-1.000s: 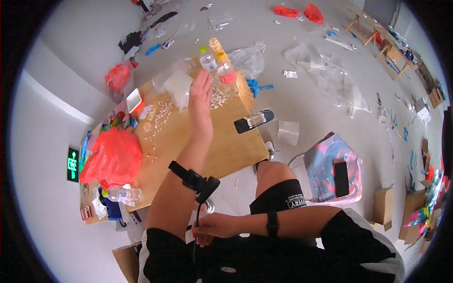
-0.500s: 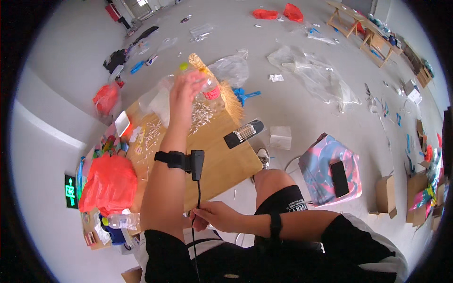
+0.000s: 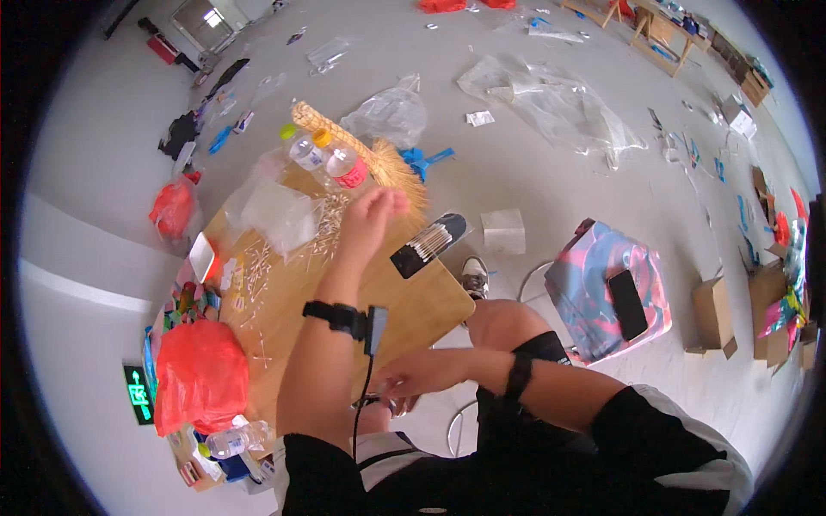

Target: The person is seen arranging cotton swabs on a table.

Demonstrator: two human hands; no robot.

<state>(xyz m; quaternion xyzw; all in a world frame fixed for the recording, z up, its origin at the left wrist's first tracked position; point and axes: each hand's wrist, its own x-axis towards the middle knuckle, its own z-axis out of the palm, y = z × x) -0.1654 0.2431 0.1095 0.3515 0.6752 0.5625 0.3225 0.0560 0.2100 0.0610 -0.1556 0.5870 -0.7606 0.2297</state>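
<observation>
My left hand (image 3: 372,215) hovers over the far part of the wooden table (image 3: 422,314), its fingers curled together; whatever they may hold is hidden. Close by lies a black card (image 3: 428,244) with a row of cotton swabs. Loose cotton swabs (image 3: 329,225) are heaped beside the hand, partly behind it. Two clear bottles stand past them, one with a yellow cap (image 3: 347,163) and one with a green cap (image 3: 305,150). My right hand (image 3: 419,373) is low, near the table's front edge and the black cable (image 3: 365,391); motion blurs its fingers.
A straw broom (image 3: 396,176) leans behind the bottles. On the left are a clear plastic bag (image 3: 274,213), a red bag (image 3: 202,374) and a lying bottle (image 3: 237,440). A black phone (image 3: 627,304) rests on a patterned stool (image 3: 578,292); cardboard boxes (image 3: 713,314) stand farther right.
My left hand has come back from the bottles toward the black card, and its fingers have curled. My right hand has shifted slightly right. The whole view has turned a little.
</observation>
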